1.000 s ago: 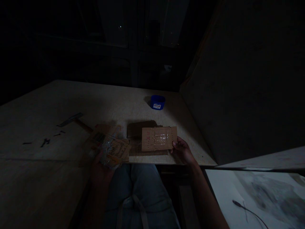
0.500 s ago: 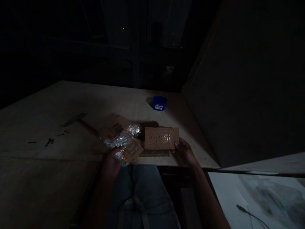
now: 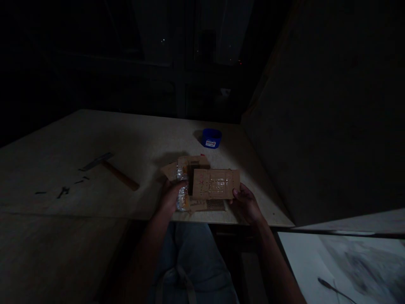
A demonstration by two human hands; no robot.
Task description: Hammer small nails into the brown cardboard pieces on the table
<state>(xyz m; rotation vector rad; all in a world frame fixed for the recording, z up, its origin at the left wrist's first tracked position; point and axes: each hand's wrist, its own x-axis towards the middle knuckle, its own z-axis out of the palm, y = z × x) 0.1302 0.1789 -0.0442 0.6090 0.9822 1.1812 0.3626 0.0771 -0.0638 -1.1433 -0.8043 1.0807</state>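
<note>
Between thumb and fingers, my right hand (image 3: 248,204) pinches the right end of a flat brown cardboard piece (image 3: 217,184) with shiny clear tape and small marks on its face. My left hand (image 3: 170,198) is closed round a bundle of cardboard and crinkled clear plastic (image 3: 182,196), its thumb on top. The bundle sits just left of the right-hand piece and partly behind it. Beneath both lies more brown cardboard (image 3: 216,205) with a ridged or printed surface, near the table's front edge. Dim light hides the finer details.
A hammer (image 3: 122,175) with a wooden handle lies to the left on the table (image 3: 152,135). Several dark nail-like bits (image 3: 64,191) are scattered beside it. A blue container (image 3: 211,138) stands at the back. A dark panel (image 3: 332,109) rises on the right; a cable (image 3: 332,289) lies on the white surface below.
My left hand has brought the cardboard and plastic bundle rightward and turned it more upright, against the other piece. The hammer handle is now uncovered. My right hand has barely moved.
</note>
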